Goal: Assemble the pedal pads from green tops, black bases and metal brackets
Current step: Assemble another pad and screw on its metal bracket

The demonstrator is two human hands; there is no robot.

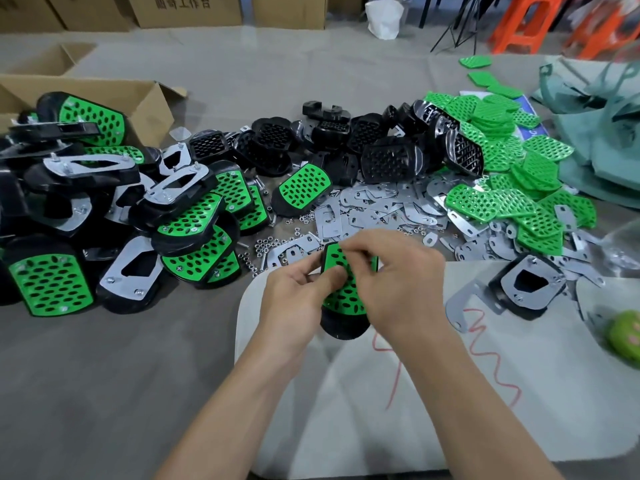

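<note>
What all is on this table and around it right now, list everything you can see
Held pad: one, green top on black base, centre, above the mat.
Finished pads: large pile, green, black and silver, left.
Black bases: heap, black, far centre.
Green tops: heap, green, far right.
Metal brackets: many, silver, spread centre to right.
Nuts: many, silver, scattered centre table.
Upturned pad: one, black with silver bracket, on the mat, right.
Mat: one, white with red scribble, near edge.
Open box: one, brown cardboard, far left.
Stool: at least one, orange, top right.
Left grip: one, bare hand, holds the pad's left side.
Right grip: one, bare hand, fingers curled on the pad's top.
</note>
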